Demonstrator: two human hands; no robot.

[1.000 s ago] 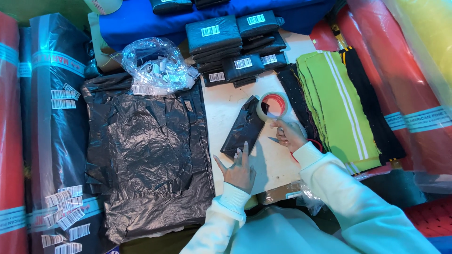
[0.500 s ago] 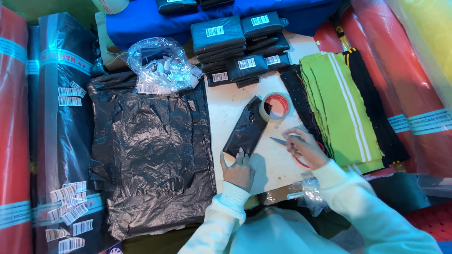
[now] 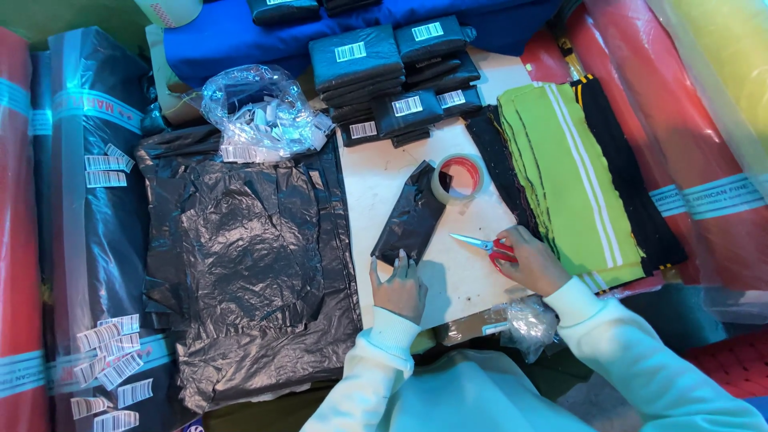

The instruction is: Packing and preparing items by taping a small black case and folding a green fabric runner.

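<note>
Scissors (image 3: 480, 243) now gripped by right hand (image 3: 528, 260) | tape roll (image 3: 458, 178) released | left hand (image 3: 398, 286) flat on black packet (image 3: 411, 216)

Stacked black barcoded packets (image 3: 382, 76), spread black plastic bags (image 3: 244, 256), green striped fabric (image 3: 564, 172), red rolls (image 3: 18, 240).

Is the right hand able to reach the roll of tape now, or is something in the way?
Probably yes. The roll of tape lies on bare table just beyond the right hand, nothing between them. But that hand holds red scissors, so it is not free.
</note>
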